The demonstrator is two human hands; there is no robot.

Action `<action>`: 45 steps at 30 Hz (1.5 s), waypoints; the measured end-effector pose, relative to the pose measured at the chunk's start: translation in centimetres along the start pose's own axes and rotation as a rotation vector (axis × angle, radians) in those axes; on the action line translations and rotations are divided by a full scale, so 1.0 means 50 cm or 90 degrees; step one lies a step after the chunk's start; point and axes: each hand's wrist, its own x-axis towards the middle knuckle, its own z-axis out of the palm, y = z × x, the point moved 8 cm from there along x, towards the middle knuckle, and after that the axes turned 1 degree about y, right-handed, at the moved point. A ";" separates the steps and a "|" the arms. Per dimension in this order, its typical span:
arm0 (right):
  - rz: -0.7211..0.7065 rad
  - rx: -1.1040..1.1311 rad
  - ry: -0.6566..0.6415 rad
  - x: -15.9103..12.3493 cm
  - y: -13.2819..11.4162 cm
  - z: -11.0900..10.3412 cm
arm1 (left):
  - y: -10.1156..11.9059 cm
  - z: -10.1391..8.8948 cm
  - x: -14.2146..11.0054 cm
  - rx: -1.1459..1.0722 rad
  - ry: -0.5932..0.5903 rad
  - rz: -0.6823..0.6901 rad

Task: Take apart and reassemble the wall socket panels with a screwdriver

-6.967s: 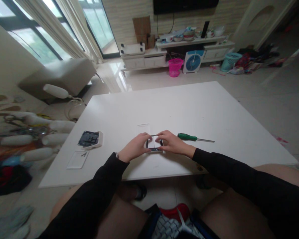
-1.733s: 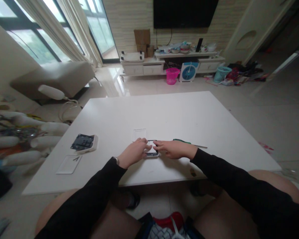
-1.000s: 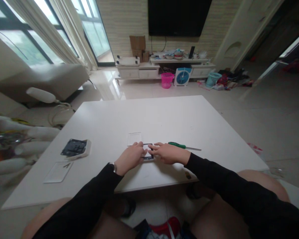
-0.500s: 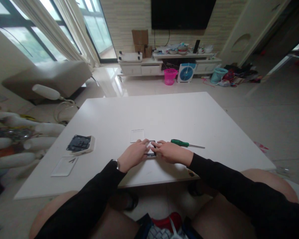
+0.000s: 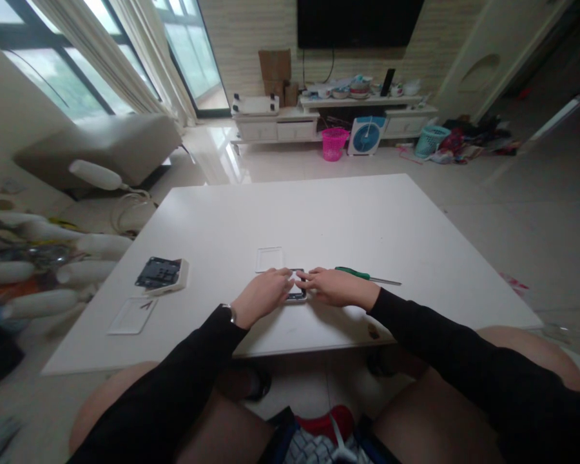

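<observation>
- Head view, centre of the frame: the left hand [image 5: 261, 298] and the right hand [image 5: 336, 288] meet over a small dark-and-white device [image 5: 296, 294] that lies flat on the white surface [image 5: 319, 219]. Both hands' fingers press down on its edges, covering most of it.
- Just above the left hand, a thin white rectangular plate [image 5: 269, 259] lies flat, near the device but apart from it.
- Right of the right hand, a green-handled screwdriver [image 5: 362, 276] lies with its shaft pointing toward the right edge of the frame.
- Left of centre, a dark module on a white base [image 5: 162, 275] sits well apart from the hands. Below it lies a clear flat sheet [image 5: 132, 315] near the surface's front edge.
- Upper centre, on the floor, stand a pink basket [image 5: 334, 143] and a blue fan [image 5: 366, 135].
</observation>
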 end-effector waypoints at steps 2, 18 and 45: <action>0.003 0.001 0.007 -0.001 -0.001 -0.001 | -0.002 0.004 0.000 0.007 -0.002 -0.007; -0.036 -0.075 0.053 0.005 -0.026 -0.012 | -0.086 -0.006 -0.007 -0.234 -0.003 -0.079; -0.005 -0.116 0.023 0.000 -0.025 -0.011 | -0.097 -0.017 -0.017 -0.178 0.014 -0.089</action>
